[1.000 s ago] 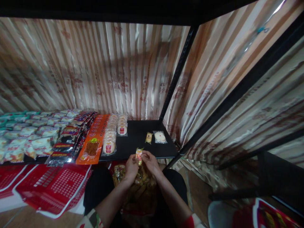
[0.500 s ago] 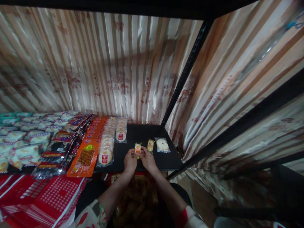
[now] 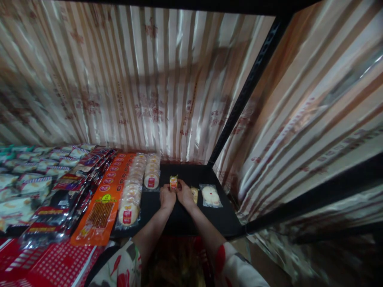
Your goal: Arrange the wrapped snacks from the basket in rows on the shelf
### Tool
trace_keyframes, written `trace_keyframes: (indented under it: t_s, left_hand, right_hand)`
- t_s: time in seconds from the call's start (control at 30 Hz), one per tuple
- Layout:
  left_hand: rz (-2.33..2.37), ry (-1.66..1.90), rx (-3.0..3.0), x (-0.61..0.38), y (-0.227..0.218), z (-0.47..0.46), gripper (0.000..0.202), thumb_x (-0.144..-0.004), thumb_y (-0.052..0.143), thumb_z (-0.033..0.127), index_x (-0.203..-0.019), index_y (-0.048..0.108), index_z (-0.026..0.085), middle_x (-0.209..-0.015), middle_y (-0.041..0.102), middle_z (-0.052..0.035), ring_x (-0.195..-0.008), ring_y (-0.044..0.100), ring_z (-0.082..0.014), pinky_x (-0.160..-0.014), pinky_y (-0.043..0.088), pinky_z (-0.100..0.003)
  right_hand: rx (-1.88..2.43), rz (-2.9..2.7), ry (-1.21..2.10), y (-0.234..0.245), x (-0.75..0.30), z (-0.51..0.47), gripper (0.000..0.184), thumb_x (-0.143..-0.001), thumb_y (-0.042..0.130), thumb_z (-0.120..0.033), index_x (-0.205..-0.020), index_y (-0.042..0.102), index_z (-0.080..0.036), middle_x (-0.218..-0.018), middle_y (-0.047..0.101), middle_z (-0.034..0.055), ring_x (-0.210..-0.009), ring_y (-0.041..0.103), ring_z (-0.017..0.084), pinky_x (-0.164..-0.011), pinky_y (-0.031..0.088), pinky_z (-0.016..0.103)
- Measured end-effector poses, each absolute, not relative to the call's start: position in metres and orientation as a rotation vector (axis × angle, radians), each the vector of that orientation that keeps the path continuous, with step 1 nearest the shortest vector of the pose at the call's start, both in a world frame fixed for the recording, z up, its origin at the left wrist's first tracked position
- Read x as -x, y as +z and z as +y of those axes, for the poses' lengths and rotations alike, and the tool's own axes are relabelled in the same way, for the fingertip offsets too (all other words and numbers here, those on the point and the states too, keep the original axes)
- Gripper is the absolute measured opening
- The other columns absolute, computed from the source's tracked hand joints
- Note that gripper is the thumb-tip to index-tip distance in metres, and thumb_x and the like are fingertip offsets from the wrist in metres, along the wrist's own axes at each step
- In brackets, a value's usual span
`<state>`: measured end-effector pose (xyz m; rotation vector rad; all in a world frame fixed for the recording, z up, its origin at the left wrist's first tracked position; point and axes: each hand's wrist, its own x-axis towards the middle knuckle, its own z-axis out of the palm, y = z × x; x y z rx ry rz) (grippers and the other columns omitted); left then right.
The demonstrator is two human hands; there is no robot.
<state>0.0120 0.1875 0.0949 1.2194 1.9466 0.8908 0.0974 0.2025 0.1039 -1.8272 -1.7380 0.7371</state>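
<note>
Between the fingertips of my left hand [image 3: 168, 196] and my right hand [image 3: 184, 194] is a small yellow snack packet [image 3: 174, 183] with a red-and-white label. Both hands are closed on it, one at either side, over the black shelf [image 3: 167, 223]. Just right of my right hand lies another yellow snack packet [image 3: 194, 194], partly hidden by that hand. Farther right is a clear packet of round white crackers [image 3: 211, 195]. To the left of my left hand, a short row of round cracker packets [image 3: 152, 179] lies toward the back.
A longer row of cracker packets [image 3: 129, 209], orange snack-stick bags [image 3: 97, 217], dark foil bags [image 3: 54, 211] and many white packets [image 3: 34, 185] fill the shelf's left side. A black metal post [image 3: 242, 99] rises at the back right corner. A red basket [image 3: 60, 263] stands at lower left.
My hands have carried the yellow packet farther back over the shelf, and it now stands more upright. The camera view has shifted slightly. My right hand now partly covers the other yellow packet.
</note>
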Motion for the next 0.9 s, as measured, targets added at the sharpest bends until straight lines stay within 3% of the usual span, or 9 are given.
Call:
trace_keyframes:
  t_s: [0.23, 0.53, 0.9]
  left_hand:
    - [2.007, 0.896, -1.249, -0.019, 0.107, 0.214, 0.026, -0.078, 0.045, 0.017, -0.097, 0.061, 0.011, -0.098, 0.063, -0.0135, -0.095, 0.057, -0.02, -0.08, 0.041, -0.025]
    - [1.999, 0.972, -1.212, -0.028, 0.106, 0.249, 0.026, -0.078, 0.044, 0.019, -0.098, 0.06, 0.011, -0.1, 0.061, -0.0141, -0.098, 0.056, -0.0206, -0.083, 0.04, -0.027]
    - [1.93, 1.07, -1.344, -0.03, 0.096, 0.284, 0.027, -0.079, 0.041, 0.017, -0.099, 0.059, 0.011, -0.097, 0.061, -0.0116, -0.098, 0.054, -0.0174, -0.087, 0.039, -0.026]
  right_hand:
    - [1.769, -1.723, 0.695, 0.092, -0.1, 0.238, 0.034, -0.073, 0.05, -0.014, -0.107, 0.055, -0.018, -0.098, 0.065, 0.0065, -0.088, 0.06, 0.016, -0.077, 0.042, 0.025]
    - [1.736, -1.668, 0.543, 0.076, -0.104, 0.276, 0.029, -0.069, 0.052, -0.013, -0.094, 0.063, -0.02, -0.085, 0.064, 0.0051, -0.078, 0.058, 0.016, -0.072, 0.043, 0.025]
    - [1.644, -1.566, 0.558, 0.069, -0.101, 0.308, 0.034, -0.07, 0.046, -0.013, -0.101, 0.06, -0.016, -0.09, 0.061, 0.0059, -0.081, 0.057, 0.015, -0.077, 0.045, 0.026]
